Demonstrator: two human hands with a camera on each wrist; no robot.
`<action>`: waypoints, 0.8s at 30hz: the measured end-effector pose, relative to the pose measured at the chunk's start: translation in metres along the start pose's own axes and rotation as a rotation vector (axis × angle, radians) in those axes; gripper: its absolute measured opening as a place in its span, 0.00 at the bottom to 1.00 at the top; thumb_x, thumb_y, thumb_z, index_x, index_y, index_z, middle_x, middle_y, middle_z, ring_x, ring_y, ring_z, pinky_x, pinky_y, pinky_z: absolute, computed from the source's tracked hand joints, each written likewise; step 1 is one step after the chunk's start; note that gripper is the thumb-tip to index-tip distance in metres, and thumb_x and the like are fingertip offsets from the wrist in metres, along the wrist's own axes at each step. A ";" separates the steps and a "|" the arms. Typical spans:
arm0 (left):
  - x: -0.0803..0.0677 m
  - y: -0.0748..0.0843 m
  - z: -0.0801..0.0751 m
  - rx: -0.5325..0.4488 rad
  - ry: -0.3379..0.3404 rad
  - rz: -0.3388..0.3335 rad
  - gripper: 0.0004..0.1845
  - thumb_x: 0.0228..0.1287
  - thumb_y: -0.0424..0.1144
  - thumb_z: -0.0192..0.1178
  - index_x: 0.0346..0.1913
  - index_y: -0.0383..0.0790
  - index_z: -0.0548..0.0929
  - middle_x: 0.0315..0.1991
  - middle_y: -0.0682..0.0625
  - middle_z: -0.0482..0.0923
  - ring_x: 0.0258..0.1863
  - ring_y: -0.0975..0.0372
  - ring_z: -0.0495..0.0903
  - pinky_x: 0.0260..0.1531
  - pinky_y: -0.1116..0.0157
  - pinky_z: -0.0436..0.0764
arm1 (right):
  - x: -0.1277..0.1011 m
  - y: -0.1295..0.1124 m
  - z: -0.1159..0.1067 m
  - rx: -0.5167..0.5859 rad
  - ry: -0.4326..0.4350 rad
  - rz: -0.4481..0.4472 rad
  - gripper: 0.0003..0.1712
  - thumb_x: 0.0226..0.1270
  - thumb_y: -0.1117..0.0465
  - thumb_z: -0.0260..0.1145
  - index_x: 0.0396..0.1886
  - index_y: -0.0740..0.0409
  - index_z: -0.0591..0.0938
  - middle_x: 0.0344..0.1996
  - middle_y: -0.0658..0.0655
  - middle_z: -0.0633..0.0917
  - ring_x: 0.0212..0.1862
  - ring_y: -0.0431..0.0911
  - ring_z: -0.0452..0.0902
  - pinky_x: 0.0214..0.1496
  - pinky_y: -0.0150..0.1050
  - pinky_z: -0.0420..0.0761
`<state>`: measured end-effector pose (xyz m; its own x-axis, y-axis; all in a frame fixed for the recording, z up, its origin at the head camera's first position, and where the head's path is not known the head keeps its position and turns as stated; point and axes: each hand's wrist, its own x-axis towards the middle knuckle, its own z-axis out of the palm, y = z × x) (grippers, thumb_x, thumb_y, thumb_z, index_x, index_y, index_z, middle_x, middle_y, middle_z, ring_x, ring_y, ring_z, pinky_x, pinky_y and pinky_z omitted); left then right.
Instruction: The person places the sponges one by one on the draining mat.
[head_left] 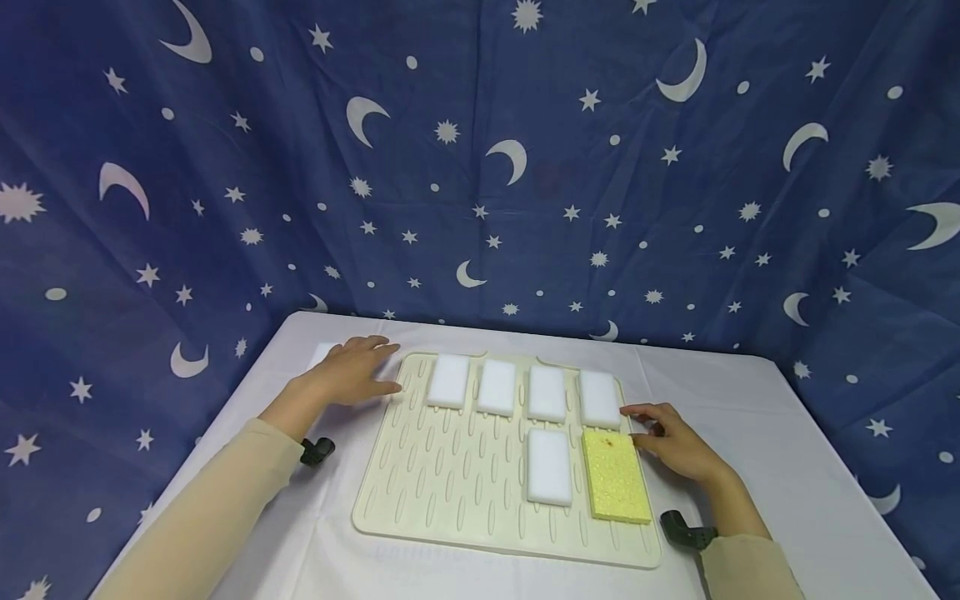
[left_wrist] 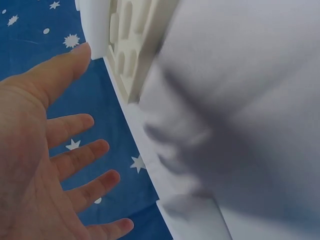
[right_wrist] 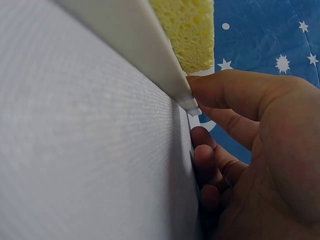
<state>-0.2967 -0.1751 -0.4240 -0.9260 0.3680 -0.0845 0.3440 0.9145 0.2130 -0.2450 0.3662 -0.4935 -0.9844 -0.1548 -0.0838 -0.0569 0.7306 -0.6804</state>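
Note:
My left hand [head_left: 348,372] hovers over the table just left of the cream ridged mat [head_left: 420,508], fingers spread and holding nothing. Partly behind it lies a white sponge [head_left: 321,355], also at the bottom of the left wrist view [left_wrist: 195,220]. On the mat, several white sponges form a back row, and another white sponge [head_left: 548,467] sits in front of them. A yellow sponge [head_left: 617,477] with visible pores lies at the right. Beside its far corner is my right hand [head_left: 678,442], index finger and thumb near the mat's edge; contact is unclear.
A white cloth covers the table [head_left: 750,408]. Behind it hangs a dark blue curtain [head_left: 480,108] with moons and stars. Dark wrist devices sit at the left wrist [head_left: 317,452] and right wrist [head_left: 686,531].

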 end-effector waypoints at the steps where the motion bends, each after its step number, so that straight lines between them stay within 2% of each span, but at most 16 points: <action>1: -0.001 -0.002 0.000 0.003 0.002 -0.001 0.43 0.69 0.59 0.64 0.79 0.43 0.66 0.79 0.37 0.61 0.78 0.36 0.58 0.71 0.31 0.59 | 0.000 0.000 0.000 0.000 0.000 0.000 0.27 0.67 0.59 0.70 0.67 0.52 0.80 0.54 0.61 0.74 0.48 0.51 0.66 0.47 0.42 0.71; 24: -0.010 -0.040 -0.007 -0.005 -0.009 -0.077 0.44 0.66 0.53 0.67 0.80 0.40 0.64 0.79 0.34 0.60 0.76 0.33 0.58 0.68 0.28 0.59 | -0.001 -0.003 0.000 0.000 -0.014 0.009 0.28 0.67 0.58 0.70 0.67 0.52 0.80 0.56 0.62 0.73 0.48 0.51 0.65 0.46 0.41 0.70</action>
<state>-0.3021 -0.2163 -0.4248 -0.9480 0.2986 -0.1099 0.2714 0.9391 0.2105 -0.2436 0.3642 -0.4910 -0.9825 -0.1569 -0.1000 -0.0478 0.7321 -0.6796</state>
